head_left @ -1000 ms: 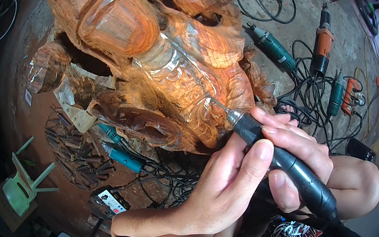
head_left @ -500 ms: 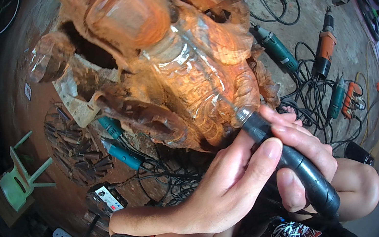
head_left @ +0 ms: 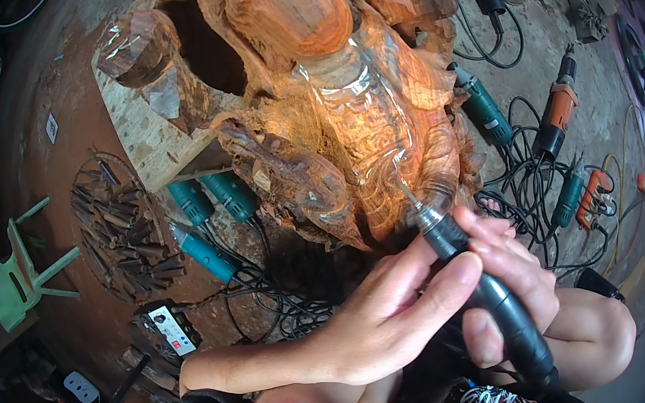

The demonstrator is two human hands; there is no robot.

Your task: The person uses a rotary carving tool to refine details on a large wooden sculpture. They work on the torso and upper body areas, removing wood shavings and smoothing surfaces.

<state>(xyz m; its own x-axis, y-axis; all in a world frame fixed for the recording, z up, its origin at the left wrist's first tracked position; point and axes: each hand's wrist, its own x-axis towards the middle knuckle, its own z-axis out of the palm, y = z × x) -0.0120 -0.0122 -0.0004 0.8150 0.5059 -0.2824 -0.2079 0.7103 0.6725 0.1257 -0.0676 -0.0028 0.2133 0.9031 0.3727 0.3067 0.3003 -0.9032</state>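
A large reddish-brown wood carving with rounded, cut surfaces fills the upper middle. Below it I hold a black pen-shaped rotary carving tool in both hands, slanting up to the left. Its thin metal bit points at the lower part of the carving; whether it touches the wood I cannot tell. My left hand comes in from the left, its thumb pressed on the tool's front end and its other fingers mostly hidden. My right hand wraps the tool's body from the right.
Green power grinders and an orange one lie right with tangled black cords. More teal tools lie left, near a pile of dark bits, a power strip and a pale green chair. A flat board lies under the carving.
The carving has shifted and turned to the right, uncovering more of the board and the teal tools on the left. The carving tool has drawn slightly downward, both hands still around it.
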